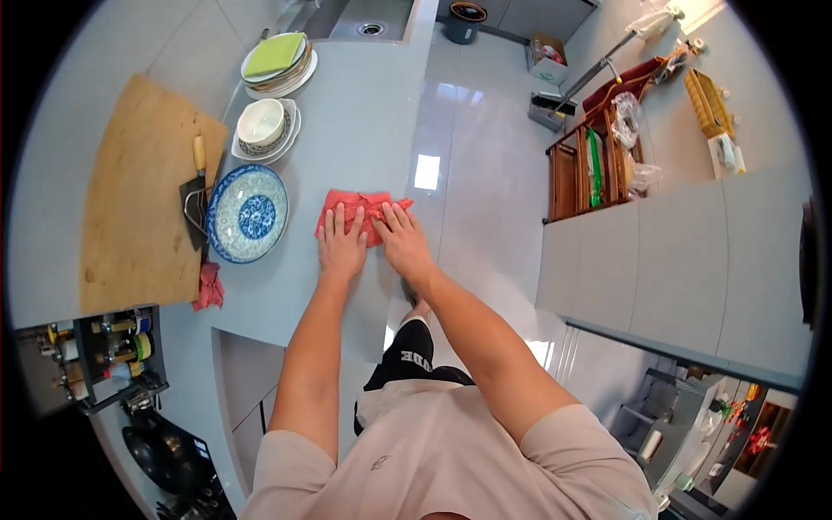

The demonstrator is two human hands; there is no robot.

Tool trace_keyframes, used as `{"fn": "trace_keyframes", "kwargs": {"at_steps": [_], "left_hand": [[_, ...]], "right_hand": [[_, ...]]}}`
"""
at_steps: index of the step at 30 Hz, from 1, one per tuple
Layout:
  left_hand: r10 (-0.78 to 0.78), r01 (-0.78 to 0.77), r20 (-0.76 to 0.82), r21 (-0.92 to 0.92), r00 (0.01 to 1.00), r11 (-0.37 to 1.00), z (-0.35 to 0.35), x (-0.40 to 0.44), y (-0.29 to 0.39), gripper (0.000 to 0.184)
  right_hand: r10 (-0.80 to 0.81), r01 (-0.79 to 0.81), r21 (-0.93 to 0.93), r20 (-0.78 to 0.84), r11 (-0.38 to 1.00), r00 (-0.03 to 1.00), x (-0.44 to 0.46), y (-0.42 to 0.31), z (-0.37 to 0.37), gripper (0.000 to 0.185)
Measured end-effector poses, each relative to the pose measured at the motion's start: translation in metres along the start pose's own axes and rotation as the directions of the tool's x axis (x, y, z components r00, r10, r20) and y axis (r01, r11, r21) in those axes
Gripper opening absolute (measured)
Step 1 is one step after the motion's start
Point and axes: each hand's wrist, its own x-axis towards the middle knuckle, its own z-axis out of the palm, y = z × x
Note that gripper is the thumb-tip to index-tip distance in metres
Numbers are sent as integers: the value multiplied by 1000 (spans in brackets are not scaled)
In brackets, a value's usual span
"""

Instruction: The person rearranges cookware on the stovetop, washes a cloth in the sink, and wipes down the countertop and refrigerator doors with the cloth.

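A red cloth (355,200) lies spread on the grey countertop (347,130), wrinkled, with a bunched corner at its right. My left hand (343,247) rests on the cloth's near side, its fingers stretched forward and apart. Beside it, my right hand (405,244) lies on the cloth's right part, fingers extended and thumb toward the left hand. Both palms face down. Left of the cloth, a blue-and-white patterned plate (257,217) leans at the counter's back, near a cleaver (192,204) and a large wooden cutting board (139,199).
Behind the plate stand stacked bowls (261,123) and a plate stack topped by a green cloth (274,54). The sink (373,13) is at the far end. Another red cloth (209,287) lies by the board. A wok (165,455) sits lower left; a wooden rack (589,169) stands right.
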Motion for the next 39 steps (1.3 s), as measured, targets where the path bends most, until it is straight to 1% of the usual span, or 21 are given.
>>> {"fn": "trace_keyframes", "kwargs": {"at_steps": [5,8,11,15,17,20,23,26,29,32,33,36,38,39], "left_hand": [[-16,15,17,13,1000,1000,-5,73,12,65],[-25,23,77,23,997,999,-13,108,17,64],[-34,31,123,32,992,999,-25,141,22,64],[-27,22,139,32,990,999,-30,178,26,65],[-33,27,154,40,987,999,-33,196,29,66],[-44,36,160,48,986,998,-37,222,36,66],[-50,46,145,32,988,998,-37,246,42,66],[-58,54,148,27,987,998,-41,275,46,66],[-65,64,115,13,991,998,-43,309,49,66],[-69,68,81,21,994,997,-39,344,48,66],[-74,72,68,29,995,997,-40,357,48,66],[-115,114,108,20,988,993,-46,393,47,67],[-125,120,122,46,985,992,-51,416,44,67],[-127,121,129,57,983,991,-54,428,43,68]], "right_hand": [[-3,6,-43,63,999,998,55,48,2,52],[36,-35,-6,186,999,982,83,62,-16,60],[57,-60,4,269,998,961,111,81,-22,67],[75,-70,-26,344,997,936,144,103,-23,68],[82,-69,-49,355,996,931,161,113,-21,69],[81,-76,-28,309,997,947,181,130,-16,67],[103,-84,-64,399,994,911,206,142,-26,73],[113,-89,-76,415,993,903,233,155,-29,76],[97,-92,-30,330,995,939,261,173,-24,74],[62,-60,-15,285,998,956,292,196,-20,74],[45,-44,-7,282,999,958,303,204,-19,73],[-6,4,11,266,1000,964,340,226,-14,70],[-34,32,9,252,999,967,364,240,-8,66],[-40,39,11,299,999,954,376,245,-12,66]]}}
